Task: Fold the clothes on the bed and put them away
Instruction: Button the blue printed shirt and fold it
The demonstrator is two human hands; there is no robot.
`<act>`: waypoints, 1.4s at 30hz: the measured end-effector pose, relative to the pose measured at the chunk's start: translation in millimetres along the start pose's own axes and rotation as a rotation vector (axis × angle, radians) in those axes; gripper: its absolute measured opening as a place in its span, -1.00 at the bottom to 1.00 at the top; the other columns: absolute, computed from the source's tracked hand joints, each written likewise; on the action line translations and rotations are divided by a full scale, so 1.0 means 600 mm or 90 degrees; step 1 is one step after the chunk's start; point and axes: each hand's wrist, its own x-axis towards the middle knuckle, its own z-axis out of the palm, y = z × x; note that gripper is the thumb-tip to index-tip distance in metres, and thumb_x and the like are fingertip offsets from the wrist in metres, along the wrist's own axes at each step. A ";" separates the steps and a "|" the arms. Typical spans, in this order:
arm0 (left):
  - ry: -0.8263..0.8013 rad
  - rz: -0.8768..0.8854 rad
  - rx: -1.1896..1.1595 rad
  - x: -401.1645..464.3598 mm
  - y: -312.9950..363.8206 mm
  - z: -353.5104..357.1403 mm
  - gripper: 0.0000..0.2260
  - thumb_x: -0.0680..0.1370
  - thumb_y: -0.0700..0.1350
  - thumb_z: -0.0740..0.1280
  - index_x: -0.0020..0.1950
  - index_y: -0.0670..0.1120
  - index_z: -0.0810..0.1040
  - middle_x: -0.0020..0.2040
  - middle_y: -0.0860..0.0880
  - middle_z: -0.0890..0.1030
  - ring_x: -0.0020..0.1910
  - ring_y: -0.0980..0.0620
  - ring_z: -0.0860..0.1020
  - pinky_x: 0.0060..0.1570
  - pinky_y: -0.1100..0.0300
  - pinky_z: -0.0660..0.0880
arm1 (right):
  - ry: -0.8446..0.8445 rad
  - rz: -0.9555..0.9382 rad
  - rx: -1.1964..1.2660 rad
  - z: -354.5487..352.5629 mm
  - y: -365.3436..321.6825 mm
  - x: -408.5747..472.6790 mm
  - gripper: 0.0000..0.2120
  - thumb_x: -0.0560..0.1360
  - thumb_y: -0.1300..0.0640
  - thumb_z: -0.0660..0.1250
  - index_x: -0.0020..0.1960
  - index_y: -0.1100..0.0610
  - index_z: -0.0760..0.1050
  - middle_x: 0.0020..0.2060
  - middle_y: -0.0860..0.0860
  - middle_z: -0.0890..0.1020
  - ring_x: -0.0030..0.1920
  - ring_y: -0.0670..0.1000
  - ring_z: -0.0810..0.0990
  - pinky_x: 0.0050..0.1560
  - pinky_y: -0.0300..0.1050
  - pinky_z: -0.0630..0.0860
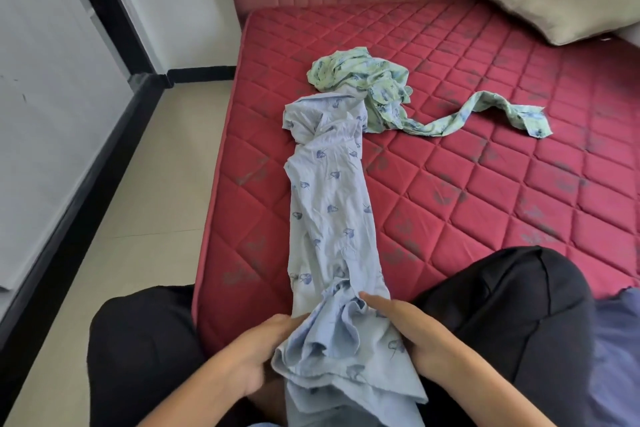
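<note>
Pale floor tiles (pixel 145 204) run along the left of the red quilted bed (pixel 485 184), and at the near edge the left hand (pixel 256 354) curls its fingers around the bunched end of a light blue garment (pixel 329 218) printed with darker blue leaves. That garment stretches in a long strip from the person's lap up the mattress, and the right hand (pixel 415 333) grips the same bunched end from the other side, index finger extended. Farther up, touching the blue garment's far end, a crumpled green patterned garment (pixel 363 80) trails one sleeve rightward, with a beige pillow (pixel 561 7) in the far right corner.
</note>
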 end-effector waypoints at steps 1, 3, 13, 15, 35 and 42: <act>-0.032 0.017 -0.036 -0.011 0.002 0.002 -0.82 0.52 -0.16 0.35 -0.25 -0.21 0.61 -0.47 -0.04 0.62 -0.50 0.12 0.58 -0.50 0.35 0.43 | -0.029 0.023 0.024 -0.003 0.001 -0.007 -0.60 0.40 -0.02 0.50 0.08 0.26 0.65 -0.01 0.23 0.68 0.06 0.22 0.65 0.20 0.10 0.54; -0.103 0.039 -0.076 -0.038 0.003 0.010 -0.86 0.36 -0.09 0.47 -0.26 -0.17 0.70 -0.30 -0.13 0.68 -0.36 0.04 0.66 -0.41 0.29 0.51 | -0.046 0.018 0.003 -0.006 0.008 -0.018 -0.62 0.39 -0.02 0.51 0.04 0.26 0.67 -0.01 0.23 0.68 0.07 0.22 0.64 0.19 0.09 0.55; -0.128 0.249 0.149 -0.075 0.012 0.007 -0.32 0.39 0.03 0.52 0.42 0.30 0.29 0.27 0.22 0.53 0.17 0.32 0.53 0.10 0.41 0.46 | -0.039 -0.330 -0.302 -0.001 -0.004 -0.072 -0.67 0.53 0.29 0.33 0.17 -0.07 0.57 -0.21 -0.12 0.64 -0.29 -0.11 0.56 -0.15 -0.23 0.51; -0.192 0.197 0.123 -0.074 0.045 -0.005 -0.65 0.43 -0.02 0.49 0.21 0.06 0.61 0.17 0.00 0.64 0.09 0.16 0.61 0.05 0.32 0.51 | -0.069 -0.276 -0.207 -0.004 -0.031 -0.075 -0.84 0.53 0.27 0.34 0.03 0.12 0.66 -0.20 0.06 0.68 -0.23 -0.04 0.61 -0.13 -0.18 0.54; 0.157 0.141 0.150 0.211 0.245 -0.038 -0.49 0.44 0.38 0.25 -0.18 -0.09 0.49 -0.24 0.00 0.56 -0.31 0.07 0.51 -0.33 0.26 0.40 | -0.072 -0.066 0.024 -0.037 -0.247 0.186 -0.62 0.54 -0.09 0.31 0.05 0.25 0.46 -0.23 0.19 0.66 -0.46 -0.02 0.53 -0.50 -0.25 0.49; 0.202 0.354 -0.026 0.227 0.206 -0.038 -0.73 0.54 0.08 0.36 -0.16 -0.11 0.63 -0.22 -0.12 0.68 -0.20 -0.11 0.64 -0.09 -0.04 0.56 | -0.072 -0.184 -0.090 -0.026 -0.262 0.187 -0.78 0.57 -0.02 0.31 -0.03 0.15 0.45 -0.38 0.19 0.60 -0.52 -0.01 0.46 -0.52 -0.24 0.38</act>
